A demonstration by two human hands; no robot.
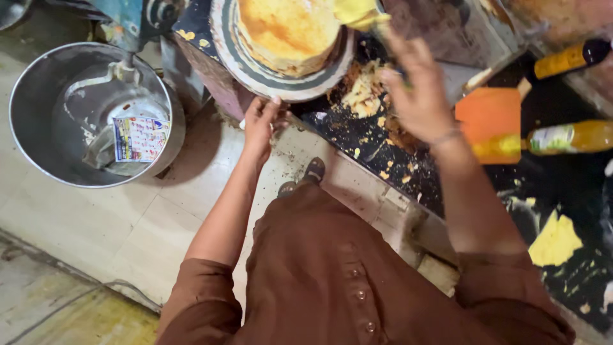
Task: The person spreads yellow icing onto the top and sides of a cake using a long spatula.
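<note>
A round yellow-orange cake [287, 32] sits on a striped round turntable [255, 73] at the top middle. My left hand [260, 121] grips the turntable's near edge from below. My right hand [418, 89] is raised over the dark counter, blurred, and seems to hold a tool with a pale yellow blade [357, 13] against the cake's right side; the grip itself is hard to see. Cake crumbs [364, 96] lie beside the turntable under that hand.
A large steel mixer bowl [38, 115] with a printed paper inside stands on the tiled floor at left. On the dark counter [575, 185] at right are an orange container [490, 121], two bottles of yellow liquid [571, 137], and a yellow scrap [554, 241].
</note>
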